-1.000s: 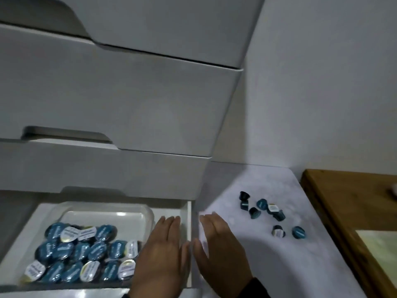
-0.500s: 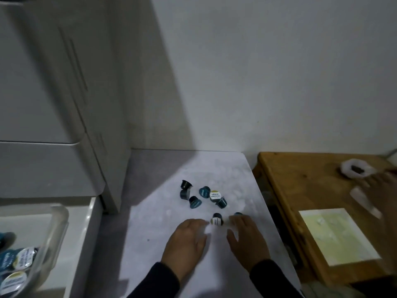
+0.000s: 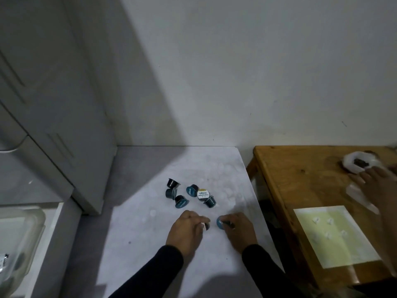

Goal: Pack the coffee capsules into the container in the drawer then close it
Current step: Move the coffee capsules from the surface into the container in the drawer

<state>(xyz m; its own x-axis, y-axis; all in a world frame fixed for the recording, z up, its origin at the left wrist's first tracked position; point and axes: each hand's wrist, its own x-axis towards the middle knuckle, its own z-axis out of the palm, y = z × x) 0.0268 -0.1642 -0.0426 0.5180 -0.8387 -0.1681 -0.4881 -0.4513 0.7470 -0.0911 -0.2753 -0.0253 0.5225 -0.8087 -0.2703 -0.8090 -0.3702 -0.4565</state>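
Nearest, both dark sleeves reach forward over the white counter [image 3: 133, 233]. The left hand [image 3: 186, 230] has its fingers curled around a capsule [image 3: 206, 226] of which only a sliver shows past the fingertips, so its direction cannot be read. The right hand [image 3: 238, 227] pinches a teal capsule [image 3: 220, 222] lying on its side, its round foil lid turned left toward the other hand and its axis running roughly left to right.

Just beyond the hands lies a loose cluster of capsules [image 3: 190, 195], six as far as I can count, all tipped at different angles; one shows a white printed lid [image 3: 203, 193] facing up, the far-left one [image 3: 172, 183] lies with its dark body pointing up-left. Bare counter runs around them to the wall behind and to the counter's right edge.

At the lower left the clear container [image 3: 32, 224] sits in the open drawer [image 3: 54, 231], both cut off by the frame; its contents are barely visible.

To the right a wooden table [image 3: 300, 179] stands beside the counter, with a pale sheet [image 3: 335, 233] on it and another person's hand [image 3: 378, 186] touching a crumpled white wrapper [image 3: 356, 162], too blurred to identify.
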